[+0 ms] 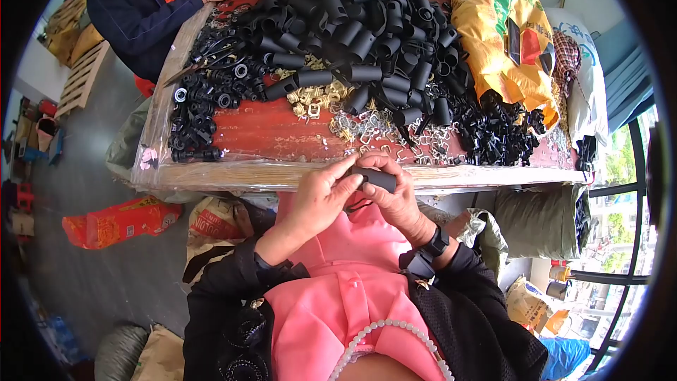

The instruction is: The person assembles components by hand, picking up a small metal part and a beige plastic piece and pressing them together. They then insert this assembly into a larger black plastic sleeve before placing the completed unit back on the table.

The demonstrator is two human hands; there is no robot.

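Left hand (323,194) pinches one end of a matte black cylinder (379,180), right hand (399,204) pinching its body, near the film-wrapped wooden edge (247,176) of a scuffed red tabletop (271,130).

Black tube (379,180) was partly hidden. Co-worker (144,17) was cut off at top. Silver bits (429,145) were too small to identify.

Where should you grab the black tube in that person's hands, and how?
Probably grip the black tube around its rounded side, coming from the right: fingers far side, thumb near side. It lies roughly sideways, so it can be pinched across, as the right hand does; the left hand is at its left end.
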